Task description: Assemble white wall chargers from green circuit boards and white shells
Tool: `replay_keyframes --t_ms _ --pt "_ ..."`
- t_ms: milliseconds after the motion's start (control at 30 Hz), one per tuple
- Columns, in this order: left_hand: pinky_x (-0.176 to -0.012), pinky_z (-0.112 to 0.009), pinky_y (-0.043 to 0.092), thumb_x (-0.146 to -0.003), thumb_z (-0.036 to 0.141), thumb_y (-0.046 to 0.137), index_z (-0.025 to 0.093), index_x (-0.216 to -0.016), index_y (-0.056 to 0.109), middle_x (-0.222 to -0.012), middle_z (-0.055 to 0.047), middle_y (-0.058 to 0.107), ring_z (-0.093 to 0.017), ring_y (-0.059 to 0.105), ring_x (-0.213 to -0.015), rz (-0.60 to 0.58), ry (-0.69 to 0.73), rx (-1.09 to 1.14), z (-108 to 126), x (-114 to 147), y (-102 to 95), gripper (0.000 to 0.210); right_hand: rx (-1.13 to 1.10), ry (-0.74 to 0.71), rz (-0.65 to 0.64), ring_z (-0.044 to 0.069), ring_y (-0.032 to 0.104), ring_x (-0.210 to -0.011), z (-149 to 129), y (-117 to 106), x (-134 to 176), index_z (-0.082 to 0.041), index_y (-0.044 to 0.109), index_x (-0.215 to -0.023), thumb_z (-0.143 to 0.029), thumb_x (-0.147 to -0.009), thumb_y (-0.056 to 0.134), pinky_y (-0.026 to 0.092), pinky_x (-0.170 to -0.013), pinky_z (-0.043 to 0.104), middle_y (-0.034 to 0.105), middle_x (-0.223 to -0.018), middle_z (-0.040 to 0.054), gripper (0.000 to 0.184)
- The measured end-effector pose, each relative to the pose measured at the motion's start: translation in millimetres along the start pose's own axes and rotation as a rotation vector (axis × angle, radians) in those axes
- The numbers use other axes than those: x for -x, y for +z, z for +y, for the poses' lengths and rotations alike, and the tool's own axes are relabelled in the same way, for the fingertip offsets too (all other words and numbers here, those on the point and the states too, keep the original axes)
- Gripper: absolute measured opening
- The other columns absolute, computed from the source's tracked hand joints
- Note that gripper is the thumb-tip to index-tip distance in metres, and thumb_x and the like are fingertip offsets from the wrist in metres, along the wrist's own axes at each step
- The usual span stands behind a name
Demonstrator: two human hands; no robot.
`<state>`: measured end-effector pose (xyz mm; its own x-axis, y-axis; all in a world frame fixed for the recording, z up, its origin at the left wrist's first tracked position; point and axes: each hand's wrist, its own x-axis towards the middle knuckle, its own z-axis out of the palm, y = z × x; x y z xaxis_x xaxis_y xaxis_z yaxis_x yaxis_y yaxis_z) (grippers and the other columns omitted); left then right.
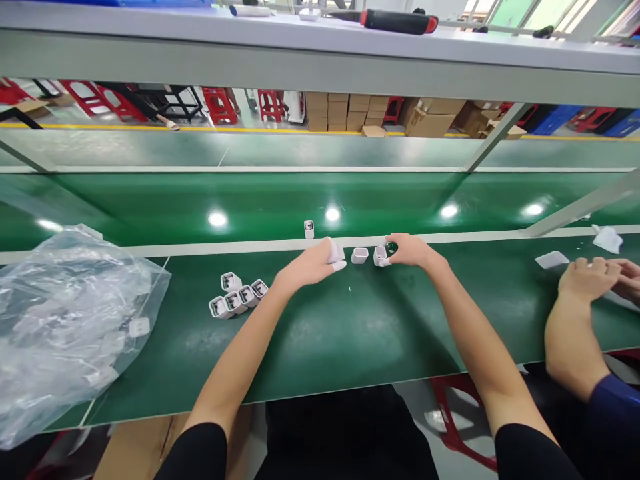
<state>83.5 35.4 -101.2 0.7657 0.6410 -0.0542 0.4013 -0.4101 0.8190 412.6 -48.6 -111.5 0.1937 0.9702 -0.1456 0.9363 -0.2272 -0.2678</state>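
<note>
My left hand [310, 265] closes its fingers on a small white plastic housing [336, 249]; white covers sit on the fingertips. To its right an open-topped white housing [359, 255] stands alone on the green bench. My right hand [411, 250] has thumb and finger around another white housing [379, 254], and a small dark-green part shows beside its fingers. Left of my left hand, several white housings [233, 303] with metal parts inside are grouped together. One more housing [309, 229] stands beyond the pale strip, on the green conveyor surface.
A large clear plastic bag [65, 320] of white parts lies on the left. At right, a co-worker's hands [590, 283] are near a white flat piece [551, 260]. A shelf [300, 50] crosses overhead, bearing a black-and-red tool [400, 21]. A slanted metal post [580, 203] stands right.
</note>
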Motion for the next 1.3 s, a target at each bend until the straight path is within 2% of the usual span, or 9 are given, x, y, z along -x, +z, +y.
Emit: replay_keyframes --t_ms 167,333,500,667,800,900,1033,1167,1300 --pt "-0.093 -0.041 0.052 -0.087 0.024 0.078 0.024 -0.102 0.047 -0.109 -0.005 0.063 -0.024 0.063 -0.1 0.166 0.002 0.122 -24.3 -36.6 75.9 0.034 -0.035 -0.08 0.007 0.029 0.074 -0.1 -7.7 25.5 3.7 -0.029 0.077 -0.105 -0.054 -0.076 0.088 0.048 -0.076 0.034 0.083 -0.111 0.0055 0.041" --pt "-0.093 -0.043 0.054 -0.089 0.028 0.078 0.023 -0.103 0.05 -0.107 -0.005 0.068 -0.024 0.065 -0.097 0.255 0.005 0.184 -33.2 -21.2 107.2 0.032 -0.098 -0.104 0.089 0.031 0.074 -0.104 -14.7 41.4 19.2 -0.028 0.072 -0.112 -0.065 -0.083 0.082 0.052 -0.082 0.037 0.081 -0.117 0.007 0.048" --pt "-0.105 -0.045 0.053 -0.089 0.034 0.082 0.022 -0.125 0.056 -0.124 -0.008 0.064 -0.025 0.065 -0.11 0.365 0.013 0.206 -32.4 21.2 115.0 0.046 -0.437 -0.123 0.212 0.029 0.071 -0.099 -2.8 48.9 42.7 -0.029 0.07 -0.135 -0.068 -0.088 0.076 0.056 -0.089 0.043 0.078 -0.115 0.0076 0.062" --pt "-0.09 -0.041 0.053 -0.093 0.033 0.076 0.023 -0.12 0.053 -0.115 -0.006 0.056 -0.02 0.055 -0.091 0.296 0.156 0.214 -31.5 61.4 112.2 0.037 -0.842 -0.126 0.238 0.023 0.069 -0.084 -4.4 70.7 69.6 -0.03 0.064 -0.148 -0.061 -0.111 0.026 0.06 -0.073 0.039 0.074 -0.115 0.0078 0.062" --pt "-0.092 -0.046 0.053 -0.094 0.031 0.067 0.025 -0.115 0.046 -0.116 -0.008 0.051 -0.024 0.052 -0.097 0.115 0.308 0.203 -33.6 70.6 110.2 0.031 -1.04 -0.219 0.079 0.022 0.073 -0.093 -25.4 84.4 94.8 -0.037 0.069 -0.149 -0.06 -0.111 0.054 0.067 -0.091 0.044 0.075 -0.122 0.0058 0.047" --pt "-0.095 -0.051 0.054 -0.098 0.028 0.058 0.025 -0.12 0.04 -0.122 -0.011 0.049 -0.026 0.053 -0.102 0.068 0.319 0.187 -36.0 70.0 110.6 0.029 -1.107 -0.306 -0.025 0.021 0.076 -0.102 -39.4 84.5 109.4 -0.044 0.069 -0.151 -0.053 -0.107 0.068 0.069 -0.1 0.045 0.075 -0.133 0.005 0.045" --pt "-0.103 -0.056 0.055 -0.107 0.027 0.055 0.024 -0.133 0.035 -0.131 -0.016 0.048 -0.029 0.055 -0.113 0.085 0.37 0.139 -36.4 71.5 112.5 0.033 -1.25 -0.308 0.042 0.025 0.08 -0.11 -48.7 81.2 120.1 -0.045 0.076 -0.142 -0.043 -0.094 0.089 0.07 -0.106 0.049 0.075 -0.127 0.0044 0.05" --pt "-0.106 -0.057 0.058 -0.109 0.027 0.059 0.027 -0.153 0.036 -0.136 -0.017 0.053 -0.031 0.059 -0.118 0.059 0.368 0.172 -32.4 73.4 112.7 0.05 -1.314 -0.324 0.172 0.032 0.082 -0.111 -51.3 79.5 129.2 -0.044 0.083 -0.127 -0.038 -0.08 0.101 0.073 -0.096 0.055 0.077 -0.121 0.0066 0.05" --pt "-0.108 -0.055 0.06 -0.11 0.027 0.062 0.031 -0.164 0.036 -0.136 -0.016 0.059 -0.03 0.065 -0.12 0.012 0.385 0.228 -30.0 74.0 112.3 0.06 -1.306 -0.364 0.13 0.037 0.082 -0.114 -52.5 79.8 137.5 -0.044 0.084 -0.123 -0.032 -0.074 0.106 0.074 -0.095 0.061 0.08 -0.121 0.0077 0.055"
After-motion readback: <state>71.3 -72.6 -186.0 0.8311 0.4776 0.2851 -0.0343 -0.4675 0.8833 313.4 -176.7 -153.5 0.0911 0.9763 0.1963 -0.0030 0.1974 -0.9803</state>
